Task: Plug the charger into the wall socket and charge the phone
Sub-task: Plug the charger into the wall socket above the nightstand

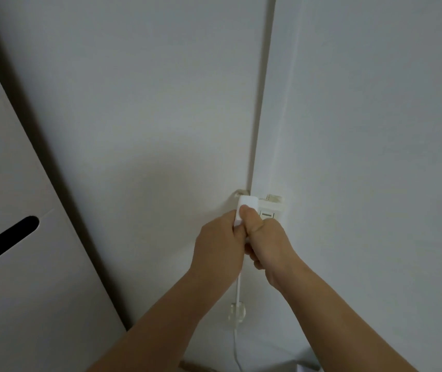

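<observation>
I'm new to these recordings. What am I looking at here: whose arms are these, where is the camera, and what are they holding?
There is no machine: a person wears one camera on the head, looking forward and down, so the two bare arms are their own. The left hand and right hand together grip a white charger against a wall socket on the white wall. A white cable hangs below, passing a clear clip. A pale cabinet stands at the left. No phone is visible.

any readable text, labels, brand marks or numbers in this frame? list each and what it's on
None readable.
Charger: plain white, no print visible.
Wall socket: only a dark slot shows, no lettering.
Cable and its clear wall clip: no markings.
Cabinet door at left: blank.
</observation>
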### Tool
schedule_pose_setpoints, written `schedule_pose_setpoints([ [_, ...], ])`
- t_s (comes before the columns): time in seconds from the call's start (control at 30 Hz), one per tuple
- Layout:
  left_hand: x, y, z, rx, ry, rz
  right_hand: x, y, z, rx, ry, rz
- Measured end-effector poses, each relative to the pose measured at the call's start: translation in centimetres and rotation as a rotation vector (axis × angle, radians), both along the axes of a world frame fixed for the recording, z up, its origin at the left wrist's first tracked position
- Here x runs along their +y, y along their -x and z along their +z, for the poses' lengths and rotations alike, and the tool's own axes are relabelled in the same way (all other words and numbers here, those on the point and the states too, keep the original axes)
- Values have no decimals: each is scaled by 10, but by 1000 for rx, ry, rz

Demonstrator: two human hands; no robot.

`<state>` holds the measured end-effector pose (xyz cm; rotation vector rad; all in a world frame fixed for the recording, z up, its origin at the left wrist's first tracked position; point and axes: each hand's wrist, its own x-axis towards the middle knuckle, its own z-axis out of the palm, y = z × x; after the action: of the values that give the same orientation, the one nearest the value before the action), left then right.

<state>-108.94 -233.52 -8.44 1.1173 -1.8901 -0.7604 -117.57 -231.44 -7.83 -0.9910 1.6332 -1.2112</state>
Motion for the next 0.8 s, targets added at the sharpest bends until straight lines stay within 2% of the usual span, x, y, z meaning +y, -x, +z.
schedule_pose_setpoints([
  [0.1,8,2,-4,12,11,31,2,-1,-3,52,17,7],
  [0.23,-2,4,6,-16,-11,55,-3,4,5,-52,-33,18],
  [0.4,-5,0,4,-60,-32,25,-7,-1,-5,31,4,-30],
  [0.63,-19,-3,6,-79,-48,-46,-18,3,-11,-11,47,-36],
  [0.8,-17,-3,6,-67,-63,-44,-15,5,-6,-6,-1,-18],
])
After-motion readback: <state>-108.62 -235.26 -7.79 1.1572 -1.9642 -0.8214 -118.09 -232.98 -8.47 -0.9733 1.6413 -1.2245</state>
